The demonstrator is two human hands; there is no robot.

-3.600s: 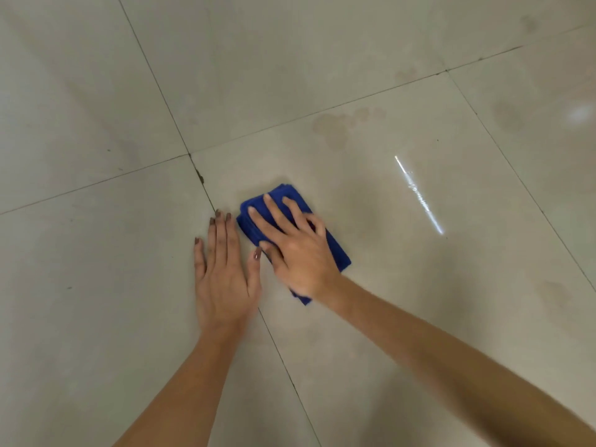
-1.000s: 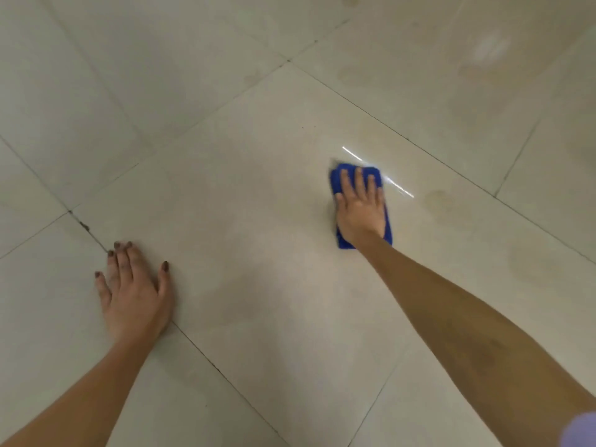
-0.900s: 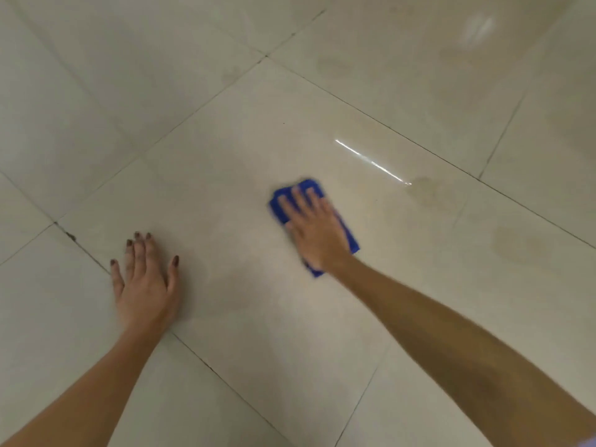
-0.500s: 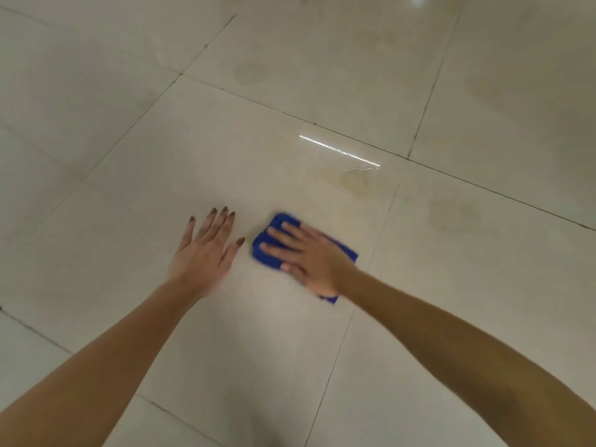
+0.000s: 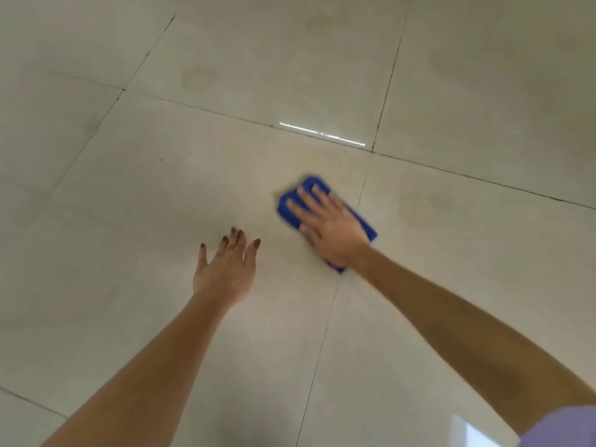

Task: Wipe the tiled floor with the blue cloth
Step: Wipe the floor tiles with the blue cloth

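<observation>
Indoor room with a tiled floor (image 5: 161, 188); which kind of room cannot be told.
Large pale glossy tiles (image 5: 258, 59) meet at dark grout lines (image 5: 386, 91), a light streak (image 5: 322, 134) reflects off the sheen, and faint round stains (image 5: 198, 79) mark it.

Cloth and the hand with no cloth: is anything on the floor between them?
No. In the head view, only bare tile lies between the left hand and the cloth, which the right hand presses flat.

No readable text, label, brand, number or sign is showing anywhere, neither on the cloth (image 5: 364, 225) at centre right nor on the floor (image 5: 161, 188).
</observation>
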